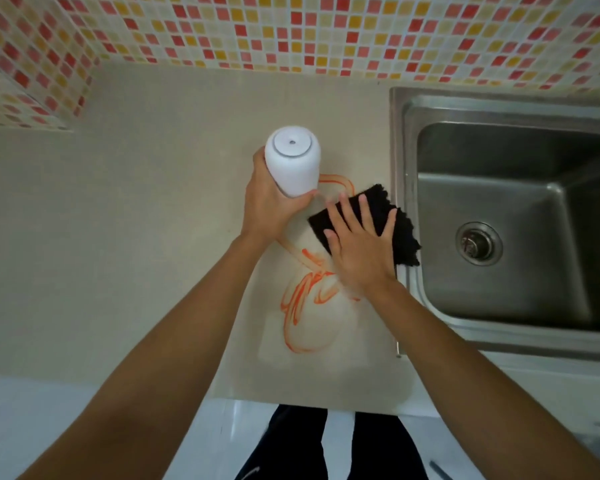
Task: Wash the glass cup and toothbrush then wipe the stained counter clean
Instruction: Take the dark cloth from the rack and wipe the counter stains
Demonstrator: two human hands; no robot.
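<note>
left hand [267, 206] gripping white bottle [292, 160], right hand [359, 244] flat on black cloth [392, 216]

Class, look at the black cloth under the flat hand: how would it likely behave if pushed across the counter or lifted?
The black cloth probably slides flat while the right hand presses it. Its ragged, wavy edge suggests soft fabric, so lifted it would likely flop. It probably smears the orange stain before clearing it.
</note>
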